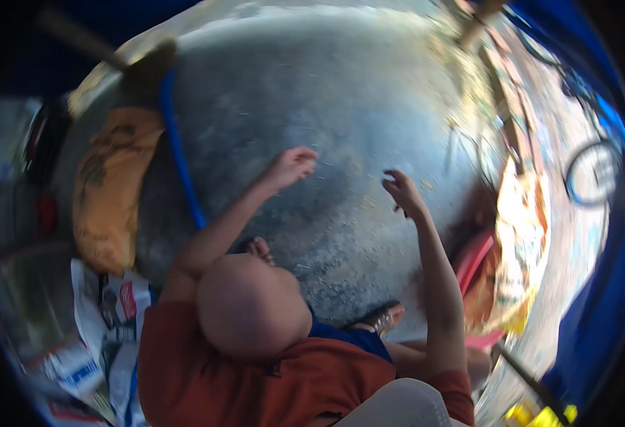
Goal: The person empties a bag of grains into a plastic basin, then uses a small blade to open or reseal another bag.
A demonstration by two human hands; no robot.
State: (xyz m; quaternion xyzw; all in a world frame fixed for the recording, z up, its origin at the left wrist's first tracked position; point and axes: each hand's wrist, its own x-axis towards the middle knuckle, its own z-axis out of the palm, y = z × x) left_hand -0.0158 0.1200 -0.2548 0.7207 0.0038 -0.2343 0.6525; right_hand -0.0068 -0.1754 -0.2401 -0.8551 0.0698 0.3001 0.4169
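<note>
Over the grey concrete floor (326, 99), my left hand (292, 168) reaches in from the left, its fingers loosely bent and slightly apart. Nothing shows in it, though it is a little blurred. To its right, my right hand (403, 193) hangs with fingers spread and nothing visible between them. A wide gap separates the two hands, and neither visibly touches anything. Below them are a bare bent knee (252, 306), an orange shirt (255, 377) and sandalled feet, one sandal (382, 317) at the lower middle. Small debris and grit lie scattered on the floor.
A blue hose (177, 146) runs along the left beside a full brown sack (113, 188). Printed white bags (117, 306) lie at lower left. On the right are an orange-and-white sack (518, 245), a red curved object (471, 260) and a wheel (595, 173).
</note>
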